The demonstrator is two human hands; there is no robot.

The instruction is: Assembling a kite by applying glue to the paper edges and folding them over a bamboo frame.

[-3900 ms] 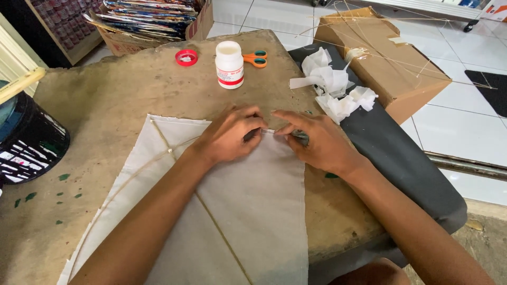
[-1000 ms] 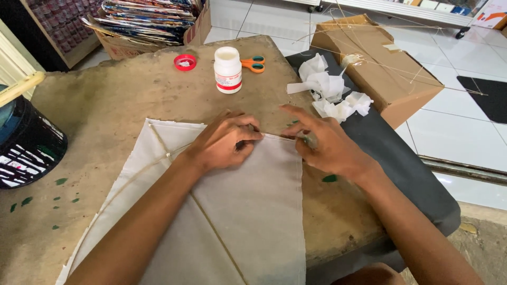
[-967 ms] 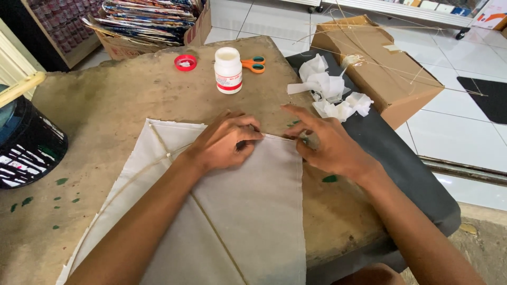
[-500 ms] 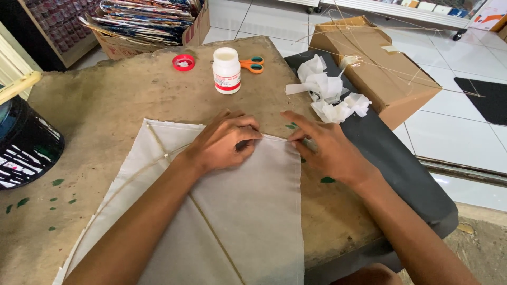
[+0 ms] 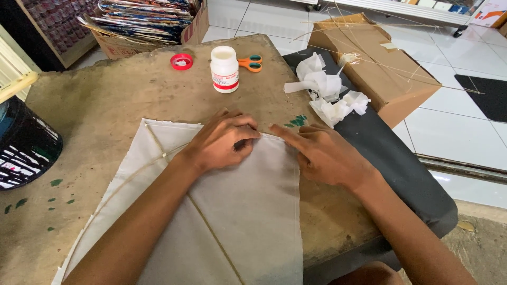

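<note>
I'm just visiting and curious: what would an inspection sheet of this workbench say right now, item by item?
Surface: worn brown table with green paint specks, partly covered by a dark mat.
Job's things: white paper kite lying flat, thin stick frame showing across it.
Clutter: white glue bottle open, its red cap beside it, orange scissors, crumpled white paper scraps.
Hands: left hand pressing the kite's upper edge; right hand beside it, forefinger on the same edge.
Cables: nothing seen; only thin sticks and string over the cardboard box.
Surroundings: white tiled floor, black bucket, box of stacked magazines.
</note>
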